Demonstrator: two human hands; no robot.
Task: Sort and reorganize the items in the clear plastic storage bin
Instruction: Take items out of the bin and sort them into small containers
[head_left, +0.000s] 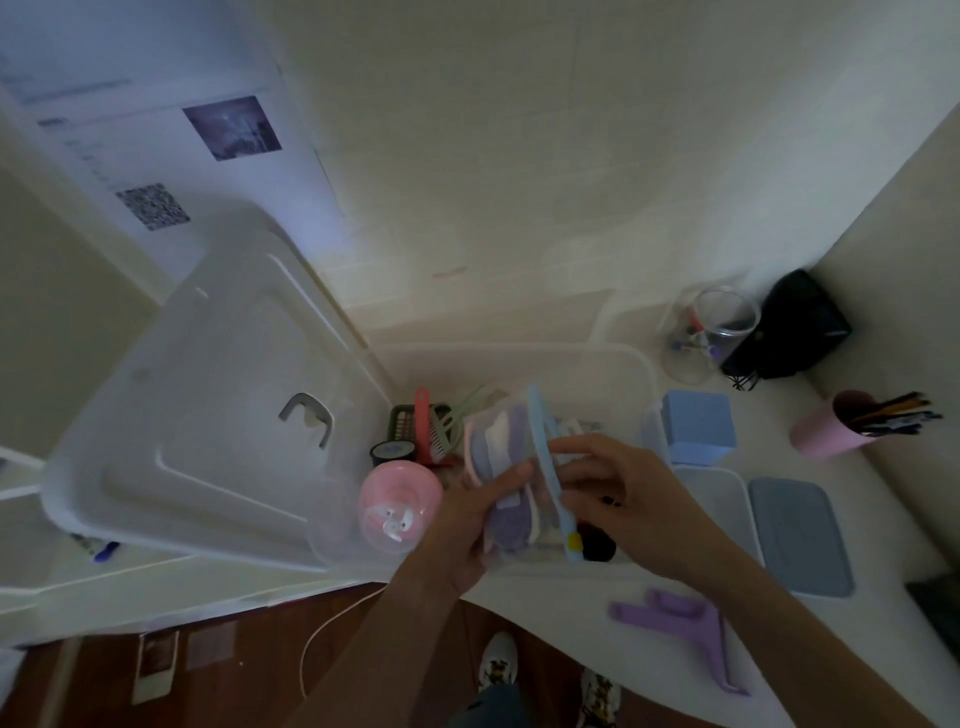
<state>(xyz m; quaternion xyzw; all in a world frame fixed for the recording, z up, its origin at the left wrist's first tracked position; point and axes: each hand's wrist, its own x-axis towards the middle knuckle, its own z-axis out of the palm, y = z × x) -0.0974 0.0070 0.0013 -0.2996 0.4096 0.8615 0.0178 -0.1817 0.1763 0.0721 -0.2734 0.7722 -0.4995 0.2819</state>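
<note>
The bin (636, 364) sits on the table (545, 618) before the person, its lid (208, 395) leaning at its left. No writing is legible; a wall sheet (156, 150) carries a blurred code square. The left hand (467, 525) grips a clear box of combs (511, 467); the right hand (623, 499) pinches a blue comb (545, 457) in it. A pink fan (397, 499), blue box (698, 426), jar (711, 332), pencil cup (831, 431) and purple hanger (675, 623) surround them. The hands hide the bin's middle.
</note>
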